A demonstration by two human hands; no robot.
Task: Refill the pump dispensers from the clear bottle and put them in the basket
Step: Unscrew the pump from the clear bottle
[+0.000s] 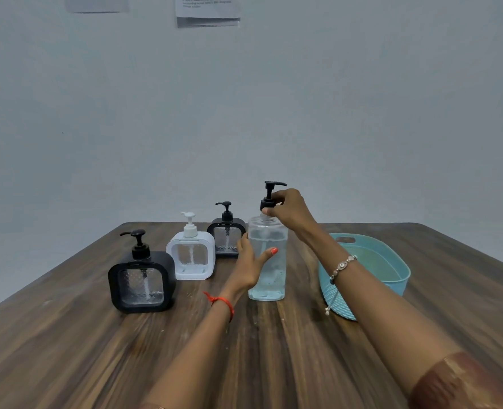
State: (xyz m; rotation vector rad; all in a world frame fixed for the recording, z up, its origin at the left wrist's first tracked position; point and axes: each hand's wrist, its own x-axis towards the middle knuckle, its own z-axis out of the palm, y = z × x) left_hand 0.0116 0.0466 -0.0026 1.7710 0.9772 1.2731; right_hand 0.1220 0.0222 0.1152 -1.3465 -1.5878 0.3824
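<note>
Head view: the left hand (251, 262) wraps around the upright clear bottle (268, 261) on the wooden table (96, 349), while the right hand (288, 209) pinches its black pump collar (267, 203). Three square pump dispensers (142, 280) stand left; the teal basket (391, 261) sits right.

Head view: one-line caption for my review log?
Left hand steadies the clear bottle while right hand grips its black pump; three dispensers wait.
</note>
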